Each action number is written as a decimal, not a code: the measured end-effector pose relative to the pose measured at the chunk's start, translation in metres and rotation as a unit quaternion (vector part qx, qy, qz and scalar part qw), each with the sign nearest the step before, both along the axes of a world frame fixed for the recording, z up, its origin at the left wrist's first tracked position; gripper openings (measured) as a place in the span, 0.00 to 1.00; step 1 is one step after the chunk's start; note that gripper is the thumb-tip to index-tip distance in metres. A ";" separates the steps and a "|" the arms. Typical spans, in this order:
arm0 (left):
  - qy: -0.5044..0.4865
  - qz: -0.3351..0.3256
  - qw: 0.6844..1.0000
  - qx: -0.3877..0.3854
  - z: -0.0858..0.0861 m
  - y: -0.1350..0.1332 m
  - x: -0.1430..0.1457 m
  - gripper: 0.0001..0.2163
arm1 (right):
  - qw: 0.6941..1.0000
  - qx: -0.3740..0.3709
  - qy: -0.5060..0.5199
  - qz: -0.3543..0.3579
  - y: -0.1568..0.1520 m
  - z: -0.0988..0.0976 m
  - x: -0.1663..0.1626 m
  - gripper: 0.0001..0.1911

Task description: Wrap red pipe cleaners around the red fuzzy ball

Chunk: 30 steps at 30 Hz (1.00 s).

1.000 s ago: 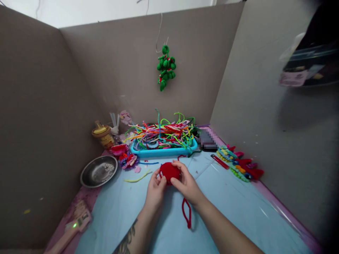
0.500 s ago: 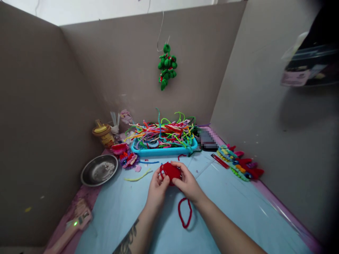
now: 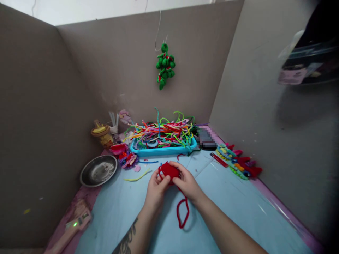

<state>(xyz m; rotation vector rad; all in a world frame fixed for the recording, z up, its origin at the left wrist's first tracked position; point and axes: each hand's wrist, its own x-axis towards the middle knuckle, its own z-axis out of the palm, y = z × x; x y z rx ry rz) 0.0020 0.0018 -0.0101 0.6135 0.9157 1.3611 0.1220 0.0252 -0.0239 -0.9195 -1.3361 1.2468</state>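
Observation:
A rounded red yarn piece (image 3: 170, 170) is held between both hands above the blue table cover. My left hand (image 3: 156, 185) grips its left side, thumb on the near face and a red strand loop by the fingers. On the right side, my right hand (image 3: 187, 180) closes around the same piece, fingers over the top and thumb in front. A dark red yarn tail (image 3: 182, 213) hangs below it in a loop. How the far fingers lie is hidden behind the piece.
Behind the hands stands a blue tray (image 3: 159, 152) heaped with colourful strands. A metal bowl (image 3: 88, 173) with small white bits, a pink glue gun (image 3: 71, 227) and a crocheted piece (image 3: 128, 159) lie left. Right are a red cutter (image 3: 219, 159), a phone (image 3: 208, 139) and crocheted pieces (image 3: 239, 161).
Both hands still hold the red yarn piece in nearly the same pose. The hanging yarn loop has shifted slightly, and the whole view has moved a little.

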 end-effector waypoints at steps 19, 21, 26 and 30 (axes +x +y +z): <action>0.062 0.029 0.997 0.027 0.002 0.000 0.000 0.24 | 1.000 0.008 0.009 -0.015 0.000 0.005 0.002 0.23; 0.065 0.032 0.997 0.028 0.000 0.000 -0.001 0.25 | 1.000 0.009 0.002 -0.015 -0.001 0.006 0.002 0.23; 0.067 0.029 0.997 0.025 -0.001 0.000 -0.001 0.26 | 1.000 0.002 0.009 -0.014 -0.001 0.009 0.001 0.22; 0.049 0.028 0.998 0.014 0.000 -0.001 -0.002 0.27 | 1.000 0.005 -0.005 -0.013 0.000 0.006 0.002 0.22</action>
